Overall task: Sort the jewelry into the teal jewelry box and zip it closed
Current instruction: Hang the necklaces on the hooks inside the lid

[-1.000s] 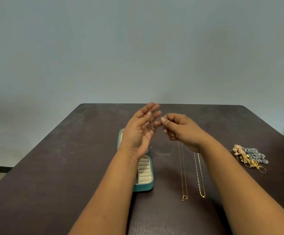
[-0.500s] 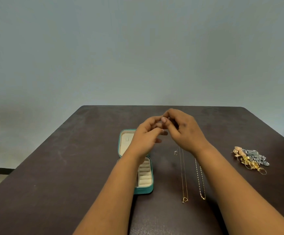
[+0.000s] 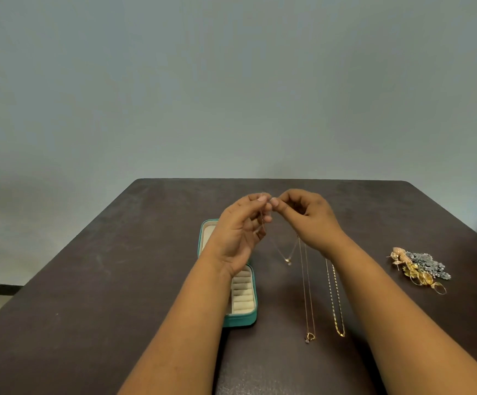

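The teal jewelry box lies open on the dark table, its cream ring rolls showing; my left forearm covers its middle. My left hand and my right hand are raised above the table with fingertips nearly touching, each pinching an end of a thin gold necklace. The chain hangs in a V between them, and its small pendant dangles just above the table. Two more gold necklaces lie stretched out to the right of the box: one with a heart pendant and a thicker chain.
A pile of gold and silver jewelry sits near the right edge of the dark table. A plain grey-blue wall stands behind the table's far edge.
My hands rose slightly and drew the thin necklace up, so its pendant now hangs in a V between them. The camera view shifted a little.
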